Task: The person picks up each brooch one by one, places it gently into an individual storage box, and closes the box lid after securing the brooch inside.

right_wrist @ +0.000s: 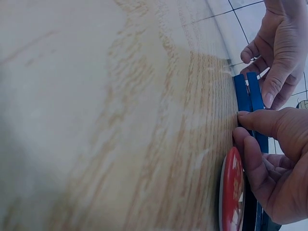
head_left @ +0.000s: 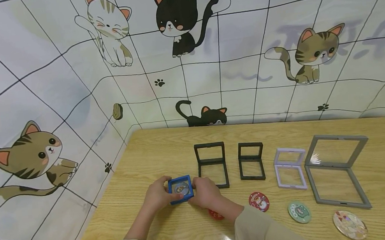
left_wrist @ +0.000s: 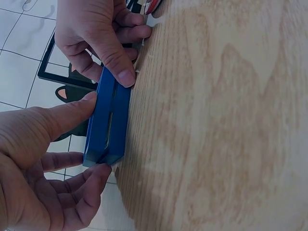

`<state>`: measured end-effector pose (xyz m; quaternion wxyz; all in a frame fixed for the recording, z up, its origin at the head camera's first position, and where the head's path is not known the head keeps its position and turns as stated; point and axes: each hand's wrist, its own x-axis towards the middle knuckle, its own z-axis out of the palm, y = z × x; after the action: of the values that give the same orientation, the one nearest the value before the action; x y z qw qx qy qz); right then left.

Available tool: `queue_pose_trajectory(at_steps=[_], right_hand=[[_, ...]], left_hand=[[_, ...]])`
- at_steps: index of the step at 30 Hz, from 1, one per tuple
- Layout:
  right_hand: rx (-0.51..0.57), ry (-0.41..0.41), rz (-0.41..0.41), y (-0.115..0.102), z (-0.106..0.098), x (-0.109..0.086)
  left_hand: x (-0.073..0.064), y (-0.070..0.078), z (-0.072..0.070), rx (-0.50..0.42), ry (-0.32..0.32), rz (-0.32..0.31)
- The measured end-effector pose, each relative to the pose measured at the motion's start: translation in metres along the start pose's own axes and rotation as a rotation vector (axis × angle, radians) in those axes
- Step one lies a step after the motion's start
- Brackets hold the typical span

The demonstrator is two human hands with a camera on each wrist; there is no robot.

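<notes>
A small blue display frame (head_left: pixel 179 179) is held between both hands over the left part of the table. Through its clear window shows a round badge (head_left: pixel 181 189). My left hand (head_left: pixel 156 196) grips the frame's left side, thumb along the front edge. The right hand (head_left: pixel 205 193) pinches its right side with thumb and fingers. In the left wrist view the two halves of the blue frame (left_wrist: pixel 108 120) lie face to face with a thin slit between them. Just by the right hand lies a red round badge (head_left: pixel 215 214), partly covered by that arm.
Two black frames (head_left: pixel 211 161) (head_left: pixel 251 160), a lilac frame (head_left: pixel 290 167) and a large grey frame (head_left: pixel 338 166) stand opened to the right. Before them lie a red badge (head_left: pixel 259 201), a green badge (head_left: pixel 299 212) and a cream badge (head_left: pixel 350 224). A cat-print wall covering (head_left: pixel 250 67) borders the wooden table (head_left: pixel 160 147).
</notes>
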<state>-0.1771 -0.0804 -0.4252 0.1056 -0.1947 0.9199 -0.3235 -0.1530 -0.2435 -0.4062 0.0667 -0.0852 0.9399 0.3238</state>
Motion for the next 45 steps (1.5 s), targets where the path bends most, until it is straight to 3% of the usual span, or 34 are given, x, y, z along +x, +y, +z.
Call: queue_pose_trajectory(at_steps=[16, 45], right_hand=[[0.012, 0.011, -0.006, -0.0007, 0.0009, -0.0008], [0.028, -0.021, 0.009, -0.0005, -0.0002, -0.0014]], left_hand=[[0.0011, 0.0011, 0.0018, 0.096, 0.016, 0.016], [0.0025, 0.0026, 0.0001, 0.067, -0.001, 0.000]])
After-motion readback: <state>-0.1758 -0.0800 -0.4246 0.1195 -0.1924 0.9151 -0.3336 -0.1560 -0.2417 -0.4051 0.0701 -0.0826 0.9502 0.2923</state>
